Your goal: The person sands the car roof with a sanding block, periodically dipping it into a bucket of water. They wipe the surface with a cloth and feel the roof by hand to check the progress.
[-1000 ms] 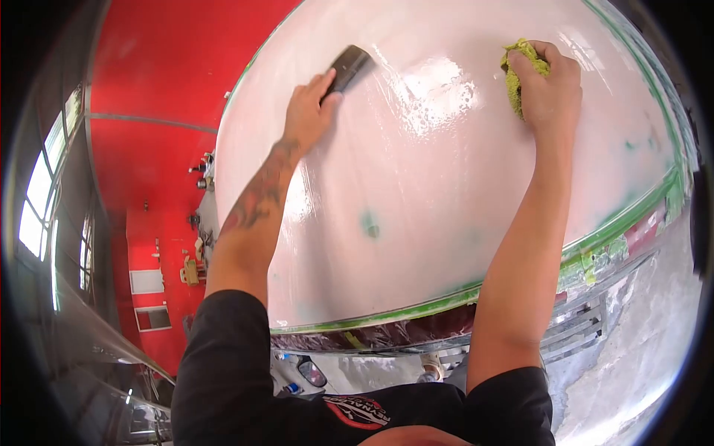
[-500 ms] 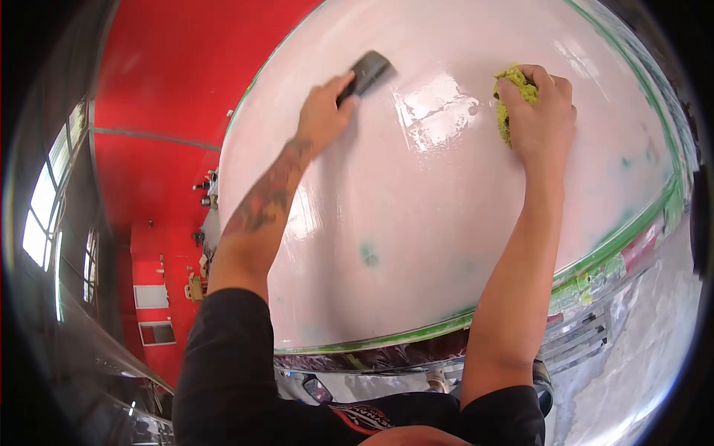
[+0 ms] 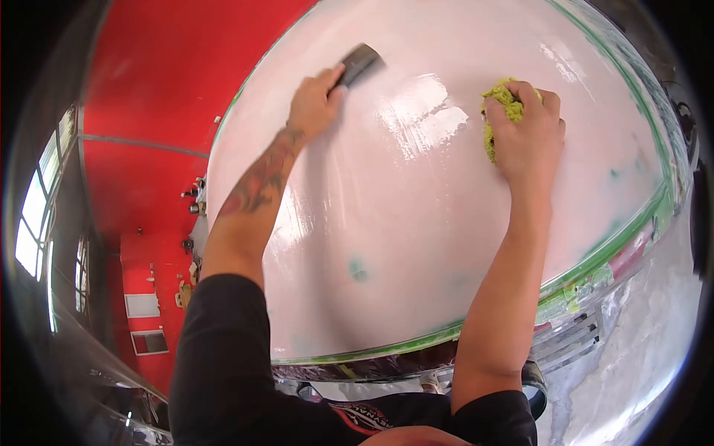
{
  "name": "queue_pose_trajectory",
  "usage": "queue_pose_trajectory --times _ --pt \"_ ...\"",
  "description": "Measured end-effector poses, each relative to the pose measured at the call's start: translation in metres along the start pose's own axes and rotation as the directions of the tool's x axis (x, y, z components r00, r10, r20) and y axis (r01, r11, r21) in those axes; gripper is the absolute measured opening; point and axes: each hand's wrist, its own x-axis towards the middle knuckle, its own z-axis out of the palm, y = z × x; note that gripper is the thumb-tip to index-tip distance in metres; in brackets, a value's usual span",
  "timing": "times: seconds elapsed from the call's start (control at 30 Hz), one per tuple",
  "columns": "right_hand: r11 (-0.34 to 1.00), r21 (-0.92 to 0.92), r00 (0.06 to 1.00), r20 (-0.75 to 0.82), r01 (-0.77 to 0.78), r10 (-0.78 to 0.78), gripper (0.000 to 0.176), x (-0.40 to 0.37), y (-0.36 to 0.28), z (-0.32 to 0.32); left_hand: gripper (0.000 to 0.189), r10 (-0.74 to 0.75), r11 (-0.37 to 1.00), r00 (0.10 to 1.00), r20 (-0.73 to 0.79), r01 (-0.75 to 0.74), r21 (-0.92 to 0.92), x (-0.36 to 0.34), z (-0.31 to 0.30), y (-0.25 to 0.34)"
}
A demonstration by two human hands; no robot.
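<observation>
A broad, curved vehicle panel (image 3: 416,223) coated in pale pinkish-white fills the middle of the view, wet and shiny, with faint green spots. At its upper left, my left hand (image 3: 316,102) grips a dark sanding block (image 3: 361,65) whose flat side lies against the surface; the block is slightly blurred. Over on the right, my right hand (image 3: 529,134) is closed round a crumpled yellow-green microfiber cloth (image 3: 497,141). The cloth rests on or just above the wet panel, its far side partly covered by my fingers.
Green masking tape (image 3: 416,346) edges the panel. Beyond the left edge is a red surface (image 3: 178,74), with small items (image 3: 195,197) beside the panel. Grey floor (image 3: 625,349) shows at lower right, and bright windows (image 3: 41,197) at far left.
My left hand has pushed the sanding block a little farther up the panel. My right hand and the cloth stay at about the same spot, while the whole view has shifted slightly.
</observation>
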Motion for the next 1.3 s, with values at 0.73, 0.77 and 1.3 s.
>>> queue_pose_trajectory --times 0.73,0.77,1.3 --pt "0.996 -0.082 0.997 -0.056 0.048 -0.052 0.037 0.001 0.004 0.010 0.053 -0.056 0.997 0.996 -0.068 0.059 0.046 -0.126 -0.016 -0.039" --pt "0.996 -0.070 0.997 -0.056 0.049 -0.053 0.037 0.002 0.003 0.009 0.055 -0.019 0.999 1.000 -0.012 0.020 0.041 -0.173 -0.027 -0.019" --pt "0.978 -0.179 0.988 -0.087 0.109 -0.126 0.039 0.004 0.007 0.015 0.049 -0.100 0.995 0.995 0.022 0.100 0.000 -0.250 -0.055 -0.055"
